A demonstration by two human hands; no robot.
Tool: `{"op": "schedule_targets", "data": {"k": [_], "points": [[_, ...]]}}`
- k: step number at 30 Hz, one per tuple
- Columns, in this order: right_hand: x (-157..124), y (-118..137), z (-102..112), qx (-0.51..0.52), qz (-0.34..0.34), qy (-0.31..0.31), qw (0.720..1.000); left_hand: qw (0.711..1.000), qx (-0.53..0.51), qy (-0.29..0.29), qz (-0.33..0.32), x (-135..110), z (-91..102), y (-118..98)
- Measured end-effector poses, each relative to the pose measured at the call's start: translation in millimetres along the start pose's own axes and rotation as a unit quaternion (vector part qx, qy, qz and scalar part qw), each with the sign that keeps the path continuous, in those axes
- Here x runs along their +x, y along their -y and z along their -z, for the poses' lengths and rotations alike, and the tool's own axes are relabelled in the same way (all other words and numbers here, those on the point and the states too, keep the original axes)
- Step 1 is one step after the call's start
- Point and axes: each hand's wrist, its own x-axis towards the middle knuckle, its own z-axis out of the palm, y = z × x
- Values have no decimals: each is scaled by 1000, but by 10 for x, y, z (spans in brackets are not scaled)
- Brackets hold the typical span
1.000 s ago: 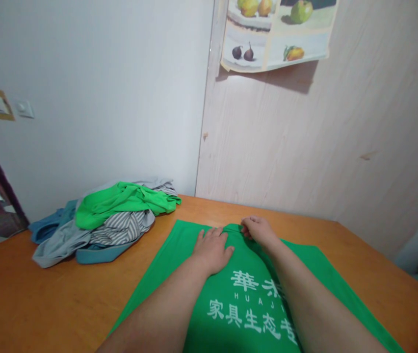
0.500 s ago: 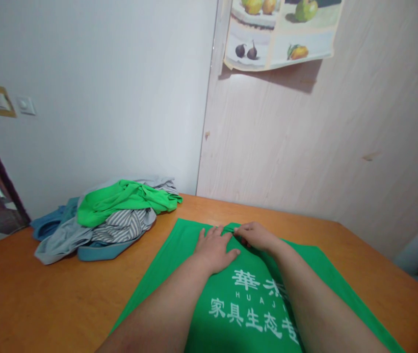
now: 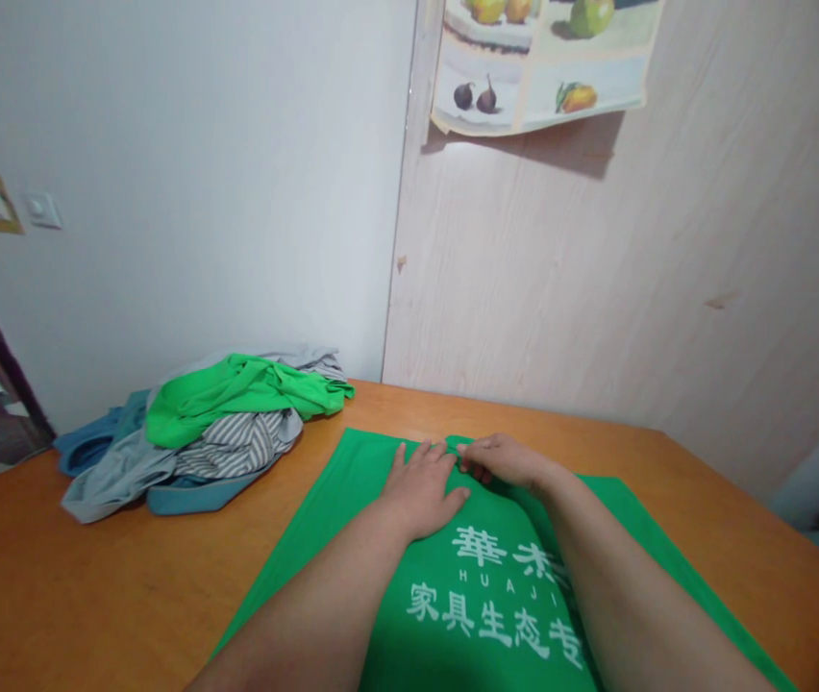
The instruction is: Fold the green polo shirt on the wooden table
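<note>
A green cloth (image 3: 482, 663) with white printed characters lies spread before me, its far edge towards the wall. I cannot tell whether it is an apron, a shirt or a bag. My left hand (image 3: 420, 490) rests flat on it near the far edge, fingers spread. Just to the right, my right hand (image 3: 503, 461) pinches a small raised fold at that edge between thumb and fingers. Part of the lettering is covered by my right forearm.
On the orange tabletop (image 3: 164, 586) at the left is a heap of crumpled clothes: a bright green garment (image 3: 236, 394), a striped one (image 3: 236, 447) and several blue-grey pieces. Walls stand behind the table, with a fruit picture (image 3: 546, 77) hanging on the right one.
My right hand has shifted very slightly at the pinched fold. My left hand stays flat in place. The whole view has moved a little.
</note>
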Motion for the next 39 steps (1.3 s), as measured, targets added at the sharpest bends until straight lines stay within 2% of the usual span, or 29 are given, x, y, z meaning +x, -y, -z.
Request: {"op": "schedule_targets", "data": {"k": [4,10,16,20,26,29,33,39], "points": [[-7,-2,94,2,-22,-22,999,1000,-3,20,7,-4,22,-23],[-89,10,147,-2,-74,11,997,1000,-6,23,2,-15,28,-22],[-124,-22,337,8,-120,-89,989,999,-12,47,6,-21,32,-20],[-145,-100,363,-4,-157,-114,981,999,-12,46,8,-15,31,-22],[-208,-83,490,-24,-116,-220,968,998,-15,59,6,-5,39,-20],[-245,-96,568,-50,-105,-244,963,998,-18,57,5,6,22,-13],[-371,-216,513,-97,-76,-238,963,999,-16,49,6,24,-9,1],[-738,-450,340,-151,-40,-185,970,998,-14,53,8,32,-3,7]]}}
